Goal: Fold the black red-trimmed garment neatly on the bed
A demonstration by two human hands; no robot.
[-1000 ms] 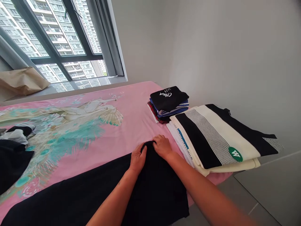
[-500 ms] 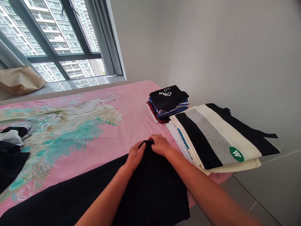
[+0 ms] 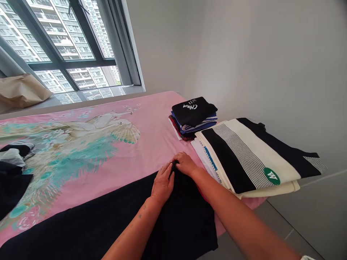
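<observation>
One right hand [image 3: 185,164] pinching black cloth's [image 3: 187,216] edge, left grip [image 3: 163,183] unclear, open bedspread [image 3: 157,130] beyond.

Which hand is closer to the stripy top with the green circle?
The right hand. It holds the edge of the black cloth, just left of the stripy top in the picture; the left hand rests on that cloth, farther left.

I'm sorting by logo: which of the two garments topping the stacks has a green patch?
The cream-and-black striped garment, at picture right; its round green patch sets it apart. The black garment farther back shows white lettering instead.
</observation>
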